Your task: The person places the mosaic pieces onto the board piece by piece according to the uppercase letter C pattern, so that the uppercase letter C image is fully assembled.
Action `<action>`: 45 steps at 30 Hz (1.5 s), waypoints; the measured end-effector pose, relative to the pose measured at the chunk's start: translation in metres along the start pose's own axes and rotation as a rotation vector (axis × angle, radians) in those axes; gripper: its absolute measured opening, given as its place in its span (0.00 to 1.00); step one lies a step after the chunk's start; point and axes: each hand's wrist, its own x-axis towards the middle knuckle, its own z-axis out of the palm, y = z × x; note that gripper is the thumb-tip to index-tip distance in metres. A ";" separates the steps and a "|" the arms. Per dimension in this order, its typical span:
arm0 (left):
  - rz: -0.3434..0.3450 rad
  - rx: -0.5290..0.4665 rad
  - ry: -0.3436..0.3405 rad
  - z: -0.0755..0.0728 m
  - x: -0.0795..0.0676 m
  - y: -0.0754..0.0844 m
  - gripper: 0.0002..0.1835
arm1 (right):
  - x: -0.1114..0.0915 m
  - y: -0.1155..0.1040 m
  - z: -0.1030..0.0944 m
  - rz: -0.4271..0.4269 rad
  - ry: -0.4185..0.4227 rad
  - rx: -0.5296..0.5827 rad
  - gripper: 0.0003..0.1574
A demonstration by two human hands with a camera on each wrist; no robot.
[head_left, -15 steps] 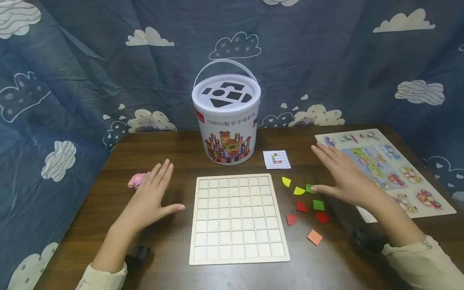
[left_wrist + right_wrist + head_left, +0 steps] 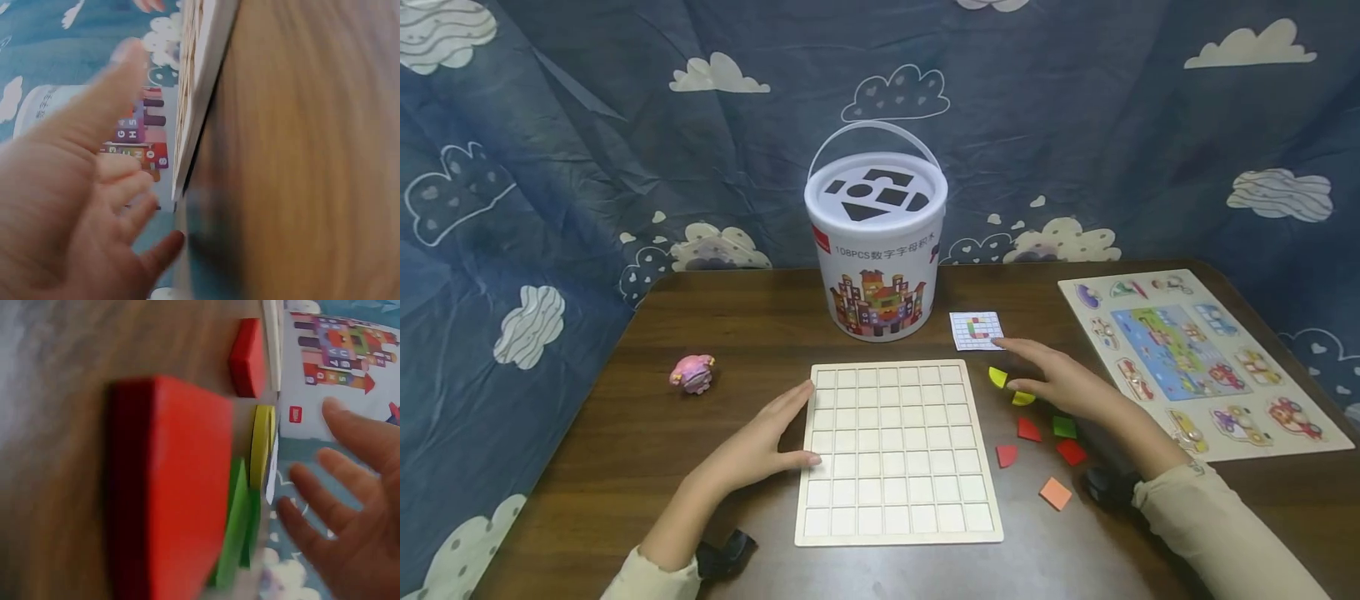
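A pale wooden grid board (image 2: 887,433) lies on the table in the head view. My left hand (image 2: 752,446) is at its left edge, fingers spread, fingertips and thumb overlapping the rim; in the left wrist view the hand (image 2: 81,187) is beside the board's side with nothing in its grasp. My right hand (image 2: 1067,379) reaches over the loose pieces, fingertips right at the corner of a small pattern card (image 2: 973,331). Beneath and beside it lie yellow quarter-round pieces (image 2: 997,377), a green square (image 2: 1064,427), red pieces (image 2: 1028,429) and an orange square (image 2: 1056,493).
Behind the board stands a white lidded bucket (image 2: 880,250) with shaped holes and a raised handle. A pink toy figure (image 2: 692,373) sits at the left. On the right lies a picture puzzle board (image 2: 1165,333). A dark cloud-patterned curtain (image 2: 1060,100) hangs behind the table.
My left hand has moved right and down to the board's left edge, uncovering the pink figure. The right hand has moved left, off the puzzle board, toward the pattern card.
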 end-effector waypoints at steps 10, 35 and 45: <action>-0.003 -0.023 -0.053 0.006 -0.002 -0.012 0.48 | 0.014 0.006 0.012 0.014 -0.079 0.029 0.27; 0.022 -0.040 -0.005 0.012 -0.002 -0.021 0.48 | 0.026 -0.051 -0.001 -0.082 0.095 0.089 0.16; 0.018 -0.037 -0.004 0.012 -0.001 -0.020 0.48 | 0.058 -0.103 0.026 -0.221 0.081 0.252 0.17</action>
